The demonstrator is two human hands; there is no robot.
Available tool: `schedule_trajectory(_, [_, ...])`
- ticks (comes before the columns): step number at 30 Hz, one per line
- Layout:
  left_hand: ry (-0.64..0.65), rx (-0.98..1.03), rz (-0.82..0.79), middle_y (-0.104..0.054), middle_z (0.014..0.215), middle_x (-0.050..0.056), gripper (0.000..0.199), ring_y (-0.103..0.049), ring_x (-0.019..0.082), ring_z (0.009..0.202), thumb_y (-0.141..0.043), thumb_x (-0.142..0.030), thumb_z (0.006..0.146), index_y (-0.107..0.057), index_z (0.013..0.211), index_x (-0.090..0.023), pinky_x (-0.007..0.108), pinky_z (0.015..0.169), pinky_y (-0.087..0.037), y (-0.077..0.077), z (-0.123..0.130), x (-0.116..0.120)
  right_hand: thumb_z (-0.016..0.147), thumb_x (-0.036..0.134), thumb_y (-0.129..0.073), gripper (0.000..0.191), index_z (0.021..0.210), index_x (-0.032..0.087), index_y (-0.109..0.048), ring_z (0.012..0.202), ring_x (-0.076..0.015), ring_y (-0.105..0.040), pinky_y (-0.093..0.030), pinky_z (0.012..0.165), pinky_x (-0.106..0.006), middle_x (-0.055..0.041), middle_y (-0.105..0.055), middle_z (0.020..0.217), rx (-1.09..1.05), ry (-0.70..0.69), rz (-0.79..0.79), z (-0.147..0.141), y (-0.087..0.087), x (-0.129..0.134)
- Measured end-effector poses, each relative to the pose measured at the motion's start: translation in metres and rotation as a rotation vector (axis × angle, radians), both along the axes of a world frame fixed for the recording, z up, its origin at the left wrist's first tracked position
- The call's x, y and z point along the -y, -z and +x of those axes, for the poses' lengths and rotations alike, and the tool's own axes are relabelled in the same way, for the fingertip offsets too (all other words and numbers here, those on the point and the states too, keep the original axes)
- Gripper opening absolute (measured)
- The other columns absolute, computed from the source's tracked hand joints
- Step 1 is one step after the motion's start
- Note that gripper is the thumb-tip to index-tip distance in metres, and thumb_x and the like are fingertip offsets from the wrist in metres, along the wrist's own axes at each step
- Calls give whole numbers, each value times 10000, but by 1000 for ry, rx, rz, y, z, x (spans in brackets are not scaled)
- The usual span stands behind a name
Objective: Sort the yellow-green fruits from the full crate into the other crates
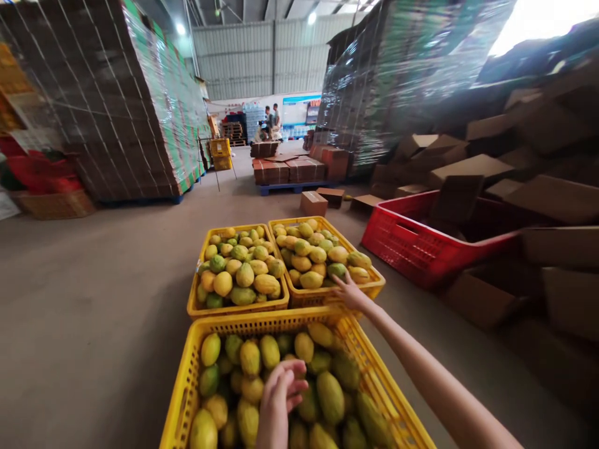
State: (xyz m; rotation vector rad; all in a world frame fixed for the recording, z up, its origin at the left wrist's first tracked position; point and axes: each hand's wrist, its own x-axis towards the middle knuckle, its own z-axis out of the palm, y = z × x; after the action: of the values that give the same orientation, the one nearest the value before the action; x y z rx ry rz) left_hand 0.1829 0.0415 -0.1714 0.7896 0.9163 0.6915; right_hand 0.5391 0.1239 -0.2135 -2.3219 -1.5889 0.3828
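Note:
My left hand [281,393] hovers over the near yellow crate [253,321], its fingers loosely curled and apart with nothing between them. Below it lie oval yellow-green fruits that look like papayas [331,397]. My right arm stretches forward to the far right crate [374,284]. There my right hand [349,292] has its fingers spread at a green papaya [337,270] near that crate's front corner; whether it presses on the fruit is hard to make out. Beside this crate stands the far left crate [191,305], heaped with yellow and green papayas [244,274].
A red crate [402,243] with cardboard in it stands at right, before a heap of cardboard boxes [472,168]. Tall wrapped stacks [93,100] rise on both sides. Farther back are a blue pallet [299,187] with flat cartons and several people [271,121].

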Motion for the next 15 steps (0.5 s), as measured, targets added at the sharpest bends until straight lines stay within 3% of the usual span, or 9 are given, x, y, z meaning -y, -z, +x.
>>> schedule_trajectory(3, [16,-28,33,-736,1118,123,490,-677,265,959,-691,-554,661,-760,954,-168,330,826,-482,-14,-6,0,905,469,-547,681,1494,140,-464,1495,-399,-246,-255,1204,-518,-210,-304,1611,-18,-2,-141,-23,14,58])
schedule_trajectory(6, [-5,-41,58,-734,1121,137,500,-676,266,968,-669,-555,659,-742,957,-160,337,839,-478,-22,-11,-3,958,474,-468,651,1521,149,-424,1511,-357,-213,-231,1221,-462,-171,-227,1646,-17,-93,-213,-51,17,113])
schedule_trajectory(10, [1,-69,75,-731,1125,131,460,-677,254,970,-627,-536,691,-724,952,-170,340,848,-472,-23,-11,-4,950,454,-486,579,1468,198,-512,1500,-389,-234,-236,1194,-585,-157,-337,1605,43,-222,-300,-90,14,168])
schedule_trajectory(15, [65,-113,146,-734,1119,115,401,-678,242,959,-571,-508,751,-721,942,-189,348,862,-473,-19,-4,2,832,232,-576,631,1447,106,-519,1505,-451,-148,-154,1162,-708,-220,-311,1597,329,-134,-278,-135,22,193])
